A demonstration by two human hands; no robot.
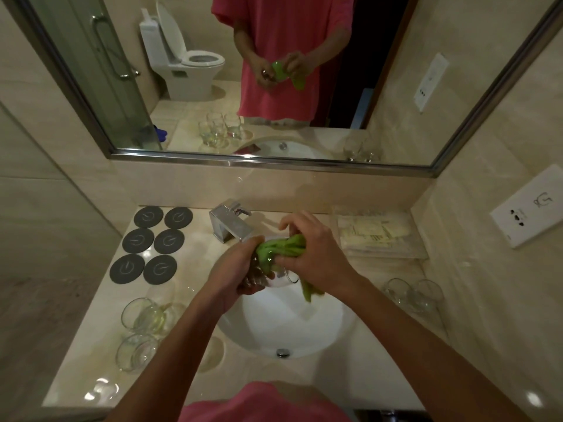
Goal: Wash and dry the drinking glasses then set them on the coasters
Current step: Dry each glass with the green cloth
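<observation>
Pink shirt [265, 403] nearest, marble vanity counter [195, 300], wall mirror [396, 86] behind.

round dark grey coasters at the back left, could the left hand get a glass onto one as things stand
Probably yes. The six round dark grey coasters lie bare on the counter's left side, nothing on them or before them. But the left hand now holds the clear drinking glass over the sink while the right hand works the green cloth.

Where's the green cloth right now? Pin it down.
In the head view the green cloth is at centre, above the sink, stuffed into a glass between the left hand and right hand.
</observation>
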